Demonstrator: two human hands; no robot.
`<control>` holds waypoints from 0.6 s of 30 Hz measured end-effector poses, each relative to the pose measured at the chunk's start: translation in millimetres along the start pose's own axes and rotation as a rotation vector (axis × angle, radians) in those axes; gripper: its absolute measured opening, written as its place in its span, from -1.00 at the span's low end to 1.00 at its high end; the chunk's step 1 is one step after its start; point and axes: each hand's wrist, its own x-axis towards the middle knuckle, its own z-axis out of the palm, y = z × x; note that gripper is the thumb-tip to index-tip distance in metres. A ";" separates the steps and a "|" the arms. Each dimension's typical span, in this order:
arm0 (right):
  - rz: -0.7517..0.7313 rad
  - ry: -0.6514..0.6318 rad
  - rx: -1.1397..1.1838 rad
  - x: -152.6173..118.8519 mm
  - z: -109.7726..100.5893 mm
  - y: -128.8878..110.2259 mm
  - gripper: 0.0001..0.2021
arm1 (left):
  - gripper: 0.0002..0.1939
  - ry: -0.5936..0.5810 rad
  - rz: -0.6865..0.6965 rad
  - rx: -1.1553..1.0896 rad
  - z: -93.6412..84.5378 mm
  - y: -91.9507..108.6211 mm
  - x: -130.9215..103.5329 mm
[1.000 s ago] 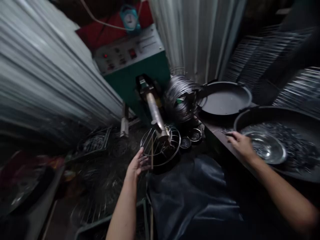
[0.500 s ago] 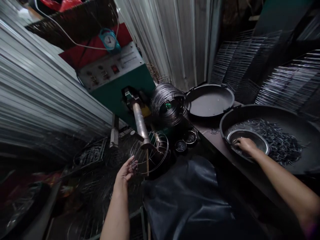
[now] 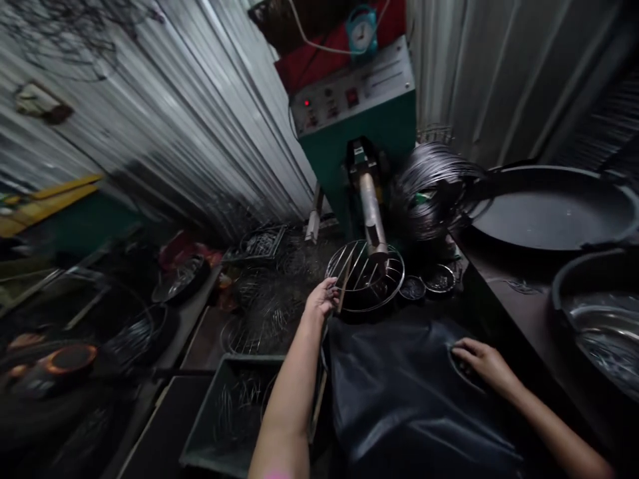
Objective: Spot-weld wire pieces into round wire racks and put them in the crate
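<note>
My left hand (image 3: 323, 299) pinches the near left rim of a round wire frame (image 3: 372, 308), made of rings with thin cross wires. The frame hangs around the lower end of a metal arm (image 3: 373, 213), which slants down from a green machine (image 3: 359, 126). My right hand (image 3: 482, 362) is closed over the dark apron (image 3: 399, 399) on my lap. A thin curved wire (image 3: 462, 378) shows below its fingertips, and its full length is hard to make out. Two small dishes (image 3: 412, 287) of metal bits stand just right of the frame.
A wire coil (image 3: 439, 189) sits beside the machine. Wide black pans (image 3: 559, 206) stand at the right, one holding a metal bowl (image 3: 609, 332) of wire pieces. At lower left are a green crate (image 3: 227, 359) with wire parts and a tray (image 3: 259, 243).
My right hand has left the metal bowl and come over my lap with a curved wire. My left hand stays at the frame's rim. The view has swung left.
</note>
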 end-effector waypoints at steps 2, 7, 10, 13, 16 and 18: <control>-0.079 -0.021 0.028 6.8 17.0 -19.4 -0.69 | -0.80 0.015 0.025 -0.030 -3.2 -2.2 0.9; -0.337 0.036 0.279 27.8 54.6 -107.4 -0.66 | -0.78 0.043 0.089 -0.076 -3.9 -5.4 1.2; -0.409 -0.038 0.229 40.9 84.3 -130.5 -0.66 | -0.71 0.055 0.147 -0.068 -1.4 -5.5 -1.4; -0.449 -0.049 0.057 50.5 100.6 -125.6 -0.70 | -0.67 0.053 0.203 -0.063 -0.1 -5.8 -3.2; -0.469 -0.039 -0.058 54.2 99.9 -118.7 -0.74 | -0.63 0.040 0.251 -0.051 0.1 -6.8 -2.6; -0.475 -0.047 -0.092 54.7 94.9 -119.2 -0.74 | -0.60 0.036 0.257 -0.043 0.0 -7.4 -1.5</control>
